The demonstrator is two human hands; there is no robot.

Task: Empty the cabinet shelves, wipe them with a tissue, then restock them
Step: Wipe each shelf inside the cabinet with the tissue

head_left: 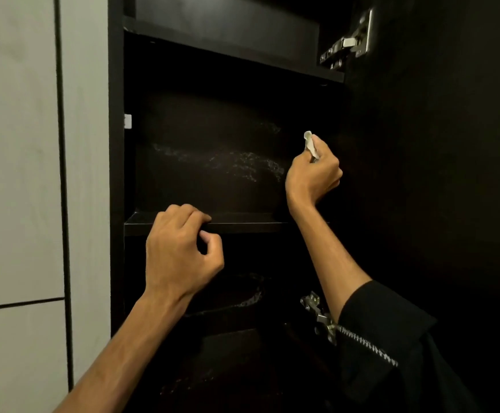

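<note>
From the head camera, a dark cabinet [117, 174] stands open with its shelves bare. The left hand [180, 248] rests on the front edge of the middle shelf [242, 226], its fingers curled over the lip and the thumb tucked below; it holds nothing but the shelf edge. The right hand [314, 174] is raised inside the compartment above that shelf, near the right side wall, with its fingers closed round a crumpled white tissue [310, 144] whose end sticks up out of the fist. Whether the tissue touches the cabinet wall cannot be told. The back panel [213, 138] of this compartment shows pale smeared streaks across its middle, and similar streaks show on the panel below the shelf. An upper shelf [228, 52] crosses the top of the view. The open door [436, 144] fills the right side, hung on a metal upper hinge [347, 43] and a lower hinge [317, 314]. The right forearm wears a black sleeve [386, 332] with a zip. A pale tiled wall [19, 144] lies left of the cabinet.
</note>
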